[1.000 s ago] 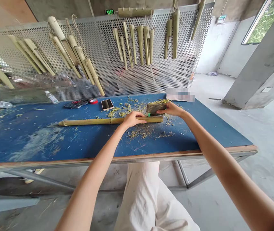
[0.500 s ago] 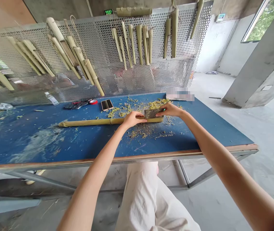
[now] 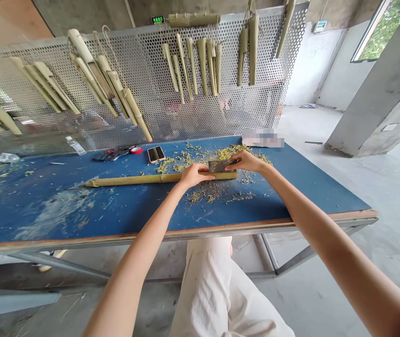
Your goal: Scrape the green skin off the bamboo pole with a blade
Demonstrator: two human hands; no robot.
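A long yellow-green bamboo pole (image 3: 133, 180) lies lengthwise on the blue table, its right end near my right hand. My left hand (image 3: 193, 175) is closed over the pole right of its middle joint, with the thumb along the near side and the fingertips by the blade's left edge. Between my hands a dark, flat rectangular scraper blade (image 3: 217, 166) stands on edge against the top of the pole. My right hand (image 3: 248, 161) pinches the blade's right end. Curled shavings (image 3: 230, 152) lie behind the pole and in front of it.
The blue table (image 3: 115, 215) carries a phone (image 3: 156, 154), a red tape roll (image 3: 136, 150) beside a dark bundle, and a small bottle (image 3: 76, 145). A perforated metal panel (image 3: 193, 117) rises behind, hung with bamboo pieces (image 3: 203, 65). My legs are below the table's front edge.
The blade and my right hand have shifted very slightly left along the pole. My left hand keeps its place on the bamboo.
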